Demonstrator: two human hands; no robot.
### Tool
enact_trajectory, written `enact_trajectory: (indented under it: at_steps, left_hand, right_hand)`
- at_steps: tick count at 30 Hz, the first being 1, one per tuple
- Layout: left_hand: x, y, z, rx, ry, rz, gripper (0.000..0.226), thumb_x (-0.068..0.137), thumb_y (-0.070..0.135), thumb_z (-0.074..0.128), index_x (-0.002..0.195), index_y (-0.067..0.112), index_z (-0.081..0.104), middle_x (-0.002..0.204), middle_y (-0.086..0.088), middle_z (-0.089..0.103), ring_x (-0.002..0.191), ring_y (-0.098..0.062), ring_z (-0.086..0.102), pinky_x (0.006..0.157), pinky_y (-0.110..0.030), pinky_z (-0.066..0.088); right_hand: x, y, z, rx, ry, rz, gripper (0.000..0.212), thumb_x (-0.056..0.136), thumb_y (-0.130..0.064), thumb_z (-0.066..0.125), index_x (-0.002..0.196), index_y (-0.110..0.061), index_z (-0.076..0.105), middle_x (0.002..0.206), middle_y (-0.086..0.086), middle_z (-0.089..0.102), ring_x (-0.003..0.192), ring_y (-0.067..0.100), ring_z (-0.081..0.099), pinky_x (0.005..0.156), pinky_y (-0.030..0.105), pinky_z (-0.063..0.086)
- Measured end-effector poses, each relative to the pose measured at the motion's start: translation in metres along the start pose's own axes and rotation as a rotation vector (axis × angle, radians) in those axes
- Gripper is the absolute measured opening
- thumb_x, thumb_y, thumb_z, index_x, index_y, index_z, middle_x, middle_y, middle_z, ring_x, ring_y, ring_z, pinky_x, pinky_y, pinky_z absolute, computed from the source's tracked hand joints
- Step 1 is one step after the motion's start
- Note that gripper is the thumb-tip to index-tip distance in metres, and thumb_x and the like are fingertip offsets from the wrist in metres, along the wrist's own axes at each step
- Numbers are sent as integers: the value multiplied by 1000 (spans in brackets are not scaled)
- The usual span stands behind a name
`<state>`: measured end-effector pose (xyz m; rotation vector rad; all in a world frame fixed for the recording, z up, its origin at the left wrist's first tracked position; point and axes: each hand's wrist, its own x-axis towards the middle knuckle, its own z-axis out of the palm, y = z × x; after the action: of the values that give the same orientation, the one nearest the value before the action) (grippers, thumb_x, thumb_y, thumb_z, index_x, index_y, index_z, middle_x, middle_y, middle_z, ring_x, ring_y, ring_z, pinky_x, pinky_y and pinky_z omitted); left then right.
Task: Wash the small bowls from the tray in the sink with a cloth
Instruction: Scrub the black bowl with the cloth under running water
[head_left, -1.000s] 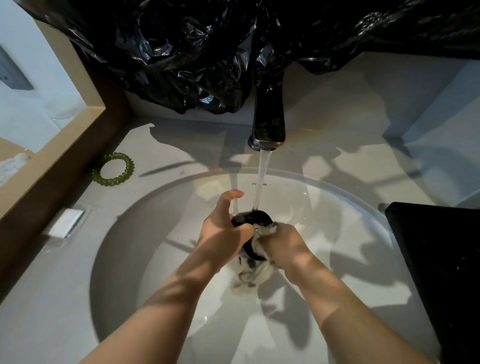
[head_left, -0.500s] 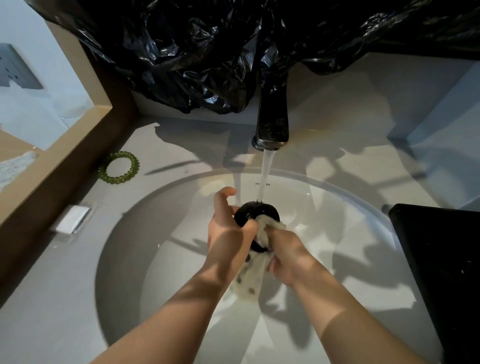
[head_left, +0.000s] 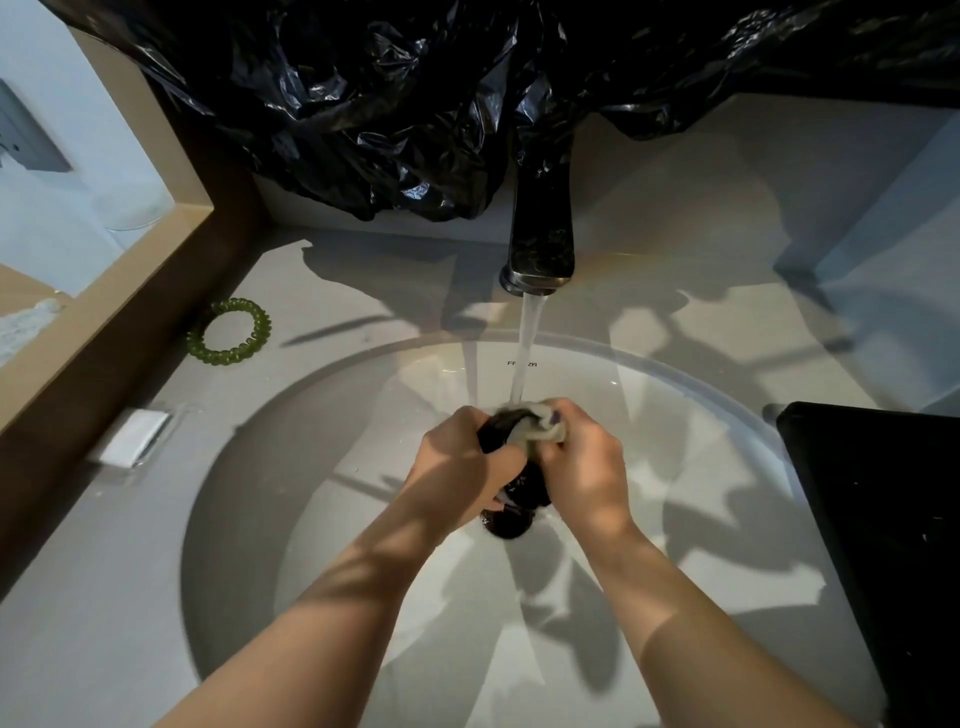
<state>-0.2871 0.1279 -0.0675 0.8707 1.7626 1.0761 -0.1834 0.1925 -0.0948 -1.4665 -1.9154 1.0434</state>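
Both hands are working low over the sink (head_left: 675, 415), under the stream. Left hand (head_left: 457, 462) is gripping the bowl (head_left: 524, 486) from the left, fingers curled round it. Right hand (head_left: 587, 467) is pinching the cloth (head_left: 540, 423) onto the bowl's far edge, fingers bent. Bowl is showing small, black and wet-glossy, mostly hidden by the palms. Its visible part is running near-to-far between them; which way the opening is facing, cannot tell. Cloth is looking pale grey and bunched. Black tray (head_left: 883, 493) is sitting on the counter at right. Water (head_left: 527, 353) is landing where cloth meets bowl. Basin lettering behind the stream is reading "F…ZA", middle hidden. Tap (head_left: 543, 239) is running in front of black plastic sheeting (head_left: 415, 104).
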Motion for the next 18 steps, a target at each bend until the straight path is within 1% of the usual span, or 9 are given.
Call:
enact_trajectory:
  at_steps: [2,3,5,7,9,11,13,16,18]
  left_hand:
    - [2,-4,7,-46,138,-16,16,68,20,57,82,12,58,79,-3,64,72,-18,65,69,-41,60]
    - [4,-7,10,-58,191,-21,16,69,20,57,83,12,56,79,-2,62,69,-15,62,67,-35,60]
    - [4,-9,11,-27,255,-21,13,76,18,57,88,14,55,82,0,61,69,-11,60,58,-24,54]
    - [5,-9,5,23,203,-26,16,76,25,58,88,16,53,84,-1,62,73,-16,64,62,-30,56]
    - [6,-7,-3,91,64,-39,14,75,25,58,85,15,55,81,-4,64,71,-20,67,67,-40,60]
    - [5,-4,-5,168,-80,-78,7,82,16,56,88,15,58,79,-5,66,68,-20,68,67,-37,60]
    - [4,-4,-5,221,-126,-56,15,83,12,56,96,18,59,85,-3,68,74,-18,68,68,-33,60]
    - [2,-4,-4,140,-85,20,17,79,11,58,88,26,58,82,2,65,73,-14,66,68,-31,59]
    - [1,-3,0,42,-17,22,9,71,15,59,75,23,57,72,2,62,68,-16,64,70,-38,60]
  right_hand:
    - [1,3,7,308,-59,338,15,89,-9,50,78,-13,61,69,5,62,64,26,62,53,22,48]
    - [0,5,12,434,-153,486,16,89,-9,50,78,-10,62,69,11,63,64,30,66,53,28,53]
    - [-2,6,19,579,-300,615,13,86,-8,52,84,-5,64,81,20,67,80,36,69,73,46,57]
    - [-3,5,18,480,-291,535,12,87,-8,53,96,-4,60,93,17,67,89,33,66,75,41,56]
    - [-5,4,10,170,-199,272,18,91,-8,50,108,-9,55,94,6,59,89,26,59,70,29,46]
    - [-7,-2,1,-121,-155,-51,24,91,-7,45,112,-15,55,92,3,61,85,24,59,72,29,45]
    - [-10,-7,-2,-210,-194,-263,25,86,-7,46,104,-18,60,89,2,66,81,23,62,73,35,51]
    - [-5,-4,-5,-125,-158,-279,29,84,-1,50,101,-20,64,88,-5,66,80,15,60,73,25,49]
    - [-3,-2,-3,30,-29,-67,23,87,0,49,92,-19,61,80,-9,61,74,12,56,65,13,44]
